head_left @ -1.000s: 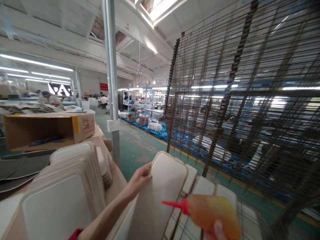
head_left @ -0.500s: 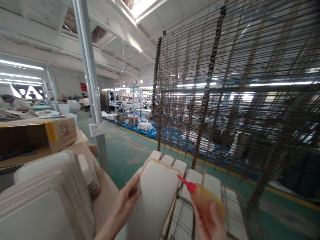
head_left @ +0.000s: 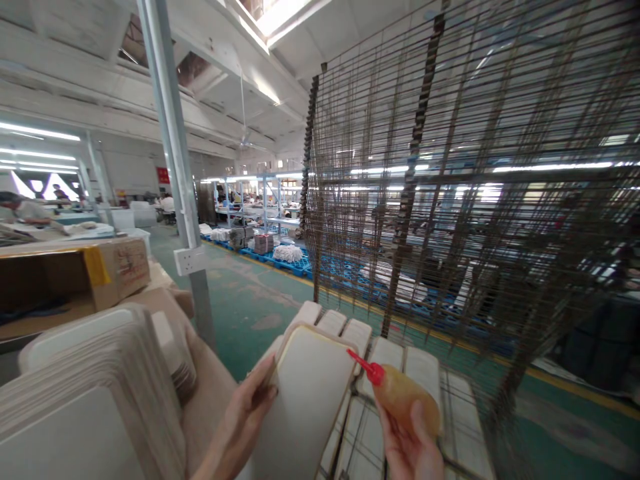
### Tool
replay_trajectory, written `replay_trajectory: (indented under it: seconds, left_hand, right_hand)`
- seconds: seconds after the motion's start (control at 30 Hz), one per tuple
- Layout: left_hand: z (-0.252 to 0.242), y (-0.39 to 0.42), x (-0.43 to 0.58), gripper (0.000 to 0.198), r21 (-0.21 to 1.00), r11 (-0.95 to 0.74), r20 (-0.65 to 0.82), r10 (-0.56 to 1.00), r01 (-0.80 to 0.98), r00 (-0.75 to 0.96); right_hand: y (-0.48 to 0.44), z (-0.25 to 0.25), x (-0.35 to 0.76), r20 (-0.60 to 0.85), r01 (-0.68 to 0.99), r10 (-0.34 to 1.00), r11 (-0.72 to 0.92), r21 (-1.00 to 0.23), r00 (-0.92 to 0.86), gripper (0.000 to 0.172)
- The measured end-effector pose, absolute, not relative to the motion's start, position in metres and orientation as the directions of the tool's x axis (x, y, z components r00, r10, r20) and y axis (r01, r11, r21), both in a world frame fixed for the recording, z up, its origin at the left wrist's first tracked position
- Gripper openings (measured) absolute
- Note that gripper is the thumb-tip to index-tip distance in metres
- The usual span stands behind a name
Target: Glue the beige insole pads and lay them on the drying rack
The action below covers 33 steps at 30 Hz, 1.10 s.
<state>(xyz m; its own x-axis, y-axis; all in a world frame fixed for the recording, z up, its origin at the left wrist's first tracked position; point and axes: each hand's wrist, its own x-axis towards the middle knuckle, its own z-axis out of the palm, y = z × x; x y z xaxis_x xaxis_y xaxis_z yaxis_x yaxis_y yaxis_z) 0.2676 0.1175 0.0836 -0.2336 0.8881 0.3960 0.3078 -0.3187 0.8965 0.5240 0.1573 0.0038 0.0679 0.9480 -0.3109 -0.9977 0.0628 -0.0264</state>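
My left hand (head_left: 245,407) grips the left edge of a flat white panel (head_left: 310,393) with rounded corners. A thin yellowish line runs along the panel's top edge. In my right hand (head_left: 413,443) is a squeeze bottle (head_left: 403,393) of amber liquid, tilted with its red nozzle (head_left: 363,365) pointing up and left. The nozzle tip is at the panel's upper right corner; whether it touches, I cannot tell. Similar white panels (head_left: 460,407) lie in rows on a wire rack under and right of the held one.
Stacked white panels (head_left: 55,427) stand at the lower left beside an open cardboard box (head_left: 120,267). A metal post (head_left: 175,153) with a socket rises beyond. Tall wire racks (head_left: 400,200) stand on the right. Blue pallets (head_left: 300,265) with bundles line the floor. People sit far left.
The bottle in my right hand has shifted slightly left, its nozzle staying at the panel's upper right corner. My left hand still holds the panel. The whole view has moved a little.
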Motion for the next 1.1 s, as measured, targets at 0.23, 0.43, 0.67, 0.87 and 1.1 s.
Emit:
replay_trajectory:
  seconds: [0.23, 0.43, 0.67, 0.87, 1.1]
  left_hand:
    - [0.09, 0.108, 0.273, 0.053, 0.905, -0.282, 0.359, 0.908, 0.319, -0.216]
    - [0.092, 0.105, 0.278, 0.054, 0.917, -0.269, 0.341, 0.912, 0.296, -0.228]
    - [0.087, 0.106, 0.279, 0.053, 0.915, -0.284, 0.355, 0.904, 0.285, -0.237]
    - [0.082, 0.104, 0.278, 0.048, 0.902, -0.312, 0.382, 0.899, 0.297, -0.216]
    - [0.073, 0.104, 0.279, 0.041, 0.931, -0.285, 0.331, 0.921, 0.226, -0.204]
  right_hand:
    - [0.154, 0.015, 0.518, -0.324, -0.994, 0.94, 0.088, -0.063, 0.104, 0.082]
    - [0.154, 0.009, 0.516, -0.28, -0.995, 0.957, 0.061, -0.081, 0.081, 0.067]
    - [0.149, 0.02, 0.513, -0.296, -0.976, 0.945, 0.08, -0.203, 0.139, 0.062]
    - [0.155, 0.009, 0.513, -0.254, -0.99, 0.965, 0.034, -0.139, 0.069, 0.058]
    - [0.158, 0.003, 0.512, -0.164, -0.945, 0.978, 0.069, -0.321, 0.127, 0.046]
